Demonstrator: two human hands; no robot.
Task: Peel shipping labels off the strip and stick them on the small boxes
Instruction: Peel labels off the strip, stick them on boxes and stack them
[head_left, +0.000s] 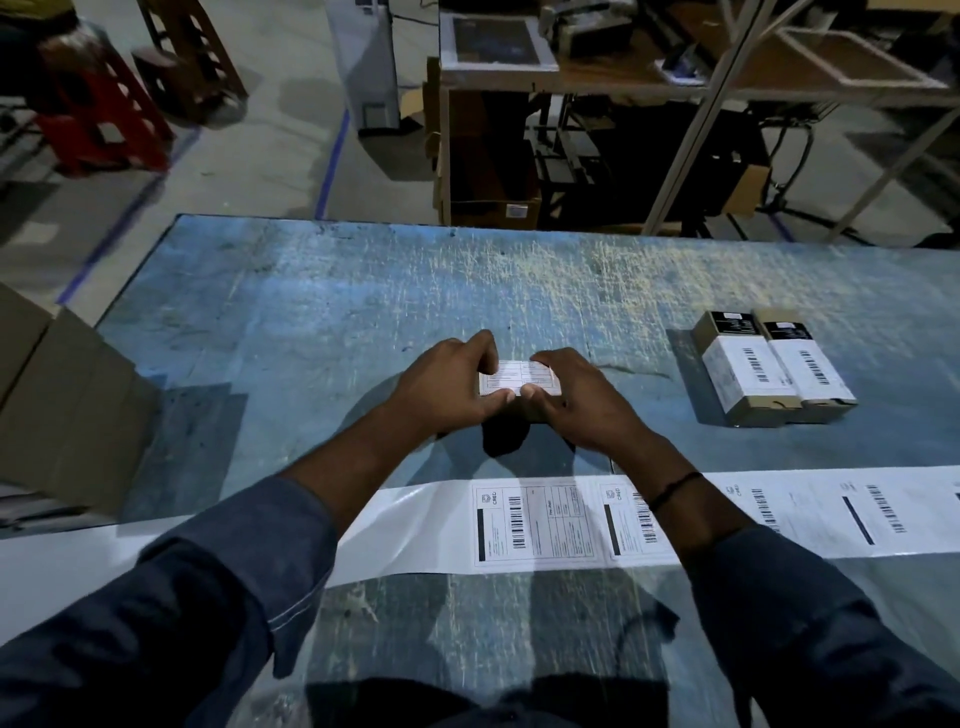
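A small box (519, 378) with a white shipping label on its top face is held above the middle of the blue table (332, 312). My left hand (447, 387) grips its left end, thumb on the near edge. My right hand (576, 400) grips its right end the same way. The label strip (545, 519) lies flat across the near part of the table, under my forearms, with several printed labels on it. Two labelled small boxes (774, 364) lie side by side at the right.
A brown cardboard carton (62, 410) stands off the table's left edge. Beyond the far edge are a shelf unit with cartons (488, 156), metal rack legs (696, 119) and red stools (98, 119) on the floor.
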